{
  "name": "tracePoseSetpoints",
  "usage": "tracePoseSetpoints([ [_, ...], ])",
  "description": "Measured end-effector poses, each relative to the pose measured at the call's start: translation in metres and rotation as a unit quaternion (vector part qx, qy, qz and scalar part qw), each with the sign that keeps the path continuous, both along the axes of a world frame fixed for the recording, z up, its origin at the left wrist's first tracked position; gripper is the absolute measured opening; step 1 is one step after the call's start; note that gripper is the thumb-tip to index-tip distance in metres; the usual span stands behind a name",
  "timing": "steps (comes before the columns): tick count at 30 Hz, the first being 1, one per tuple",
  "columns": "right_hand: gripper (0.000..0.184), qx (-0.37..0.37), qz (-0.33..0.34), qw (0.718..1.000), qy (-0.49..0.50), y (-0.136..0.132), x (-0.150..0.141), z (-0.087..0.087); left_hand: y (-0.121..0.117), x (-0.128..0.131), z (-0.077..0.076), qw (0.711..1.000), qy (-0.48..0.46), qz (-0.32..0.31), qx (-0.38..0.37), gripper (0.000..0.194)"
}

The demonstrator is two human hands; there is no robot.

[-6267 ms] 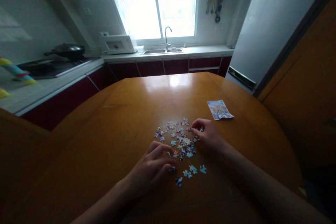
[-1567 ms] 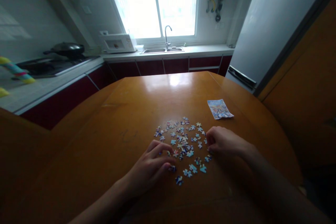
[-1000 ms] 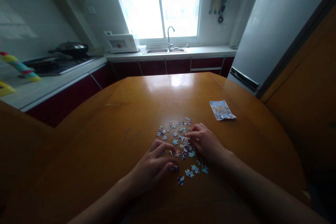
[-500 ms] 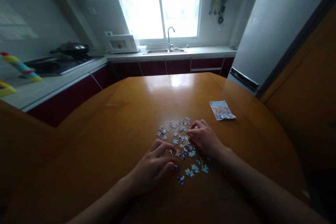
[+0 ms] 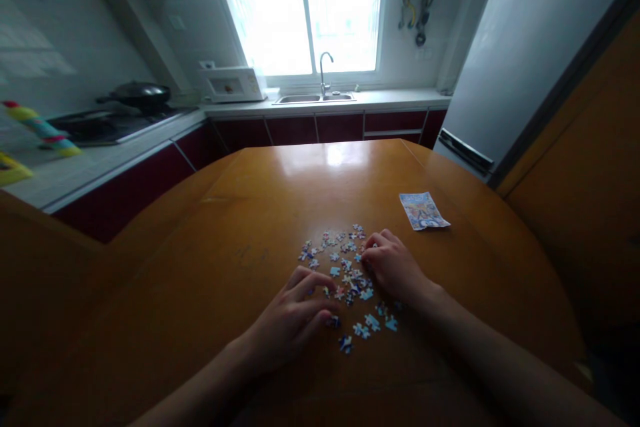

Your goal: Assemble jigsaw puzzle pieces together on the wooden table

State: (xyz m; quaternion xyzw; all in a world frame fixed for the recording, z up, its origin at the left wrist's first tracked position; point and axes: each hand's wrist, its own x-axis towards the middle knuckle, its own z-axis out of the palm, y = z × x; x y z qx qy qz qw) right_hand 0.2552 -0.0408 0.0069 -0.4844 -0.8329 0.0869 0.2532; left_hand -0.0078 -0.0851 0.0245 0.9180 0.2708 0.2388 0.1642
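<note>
Loose puzzle pieces (image 5: 345,267) are spread mid-table (image 5: 240,227); the left hand (image 5: 290,320) is laid flat, fingers splayed, at 7 o'clock, the right hand (image 5: 393,267) curled narrow at 3 o'clock.

1. Left hand (image 5: 290,317): palm down, fingers spread and loosely curled, tips pointing forward-right, forearm entering from bottom left.
2. Right hand (image 5: 393,267): palm down, fingers curled inward to the left, forearm angled in from bottom right.
3. Hands near each other, not touching.
</note>
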Motion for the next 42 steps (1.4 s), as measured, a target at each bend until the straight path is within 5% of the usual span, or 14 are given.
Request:
tracePoseSetpoints([
  [4, 0.018, -0.008, 0.012, 1.0, 0.007, -0.005, -0.005, 0.0, 0.0, 0.0, -0.001, 1.0, 0.002, 0.004, -0.003, 0.022],
  [12, 0.049, -0.011, 0.051, 0.998, -0.03, -0.01, -0.012, -0.007, -0.001, 0.0, -0.001, 1.0, 0.006, 0.002, -0.011, 0.024],
  [23, 0.019, -0.005, 0.034, 0.999, 0.008, -0.002, -0.012, -0.008, 0.0, 0.0, 0.0, 1.0, 0.008, -0.002, -0.008, 0.022],
  [37, 0.043, -0.013, 0.033, 0.999, -0.013, -0.008, -0.02, -0.006, 0.0, 0.002, 0.002, 1.0, 0.001, 0.0, -0.001, 0.021],
  [42, 0.037, 0.004, 0.021, 1.0, 0.004, -0.004, -0.02, -0.009, -0.001, 0.002, 0.003, 1.0, -0.001, 0.001, 0.003, 0.022],
])
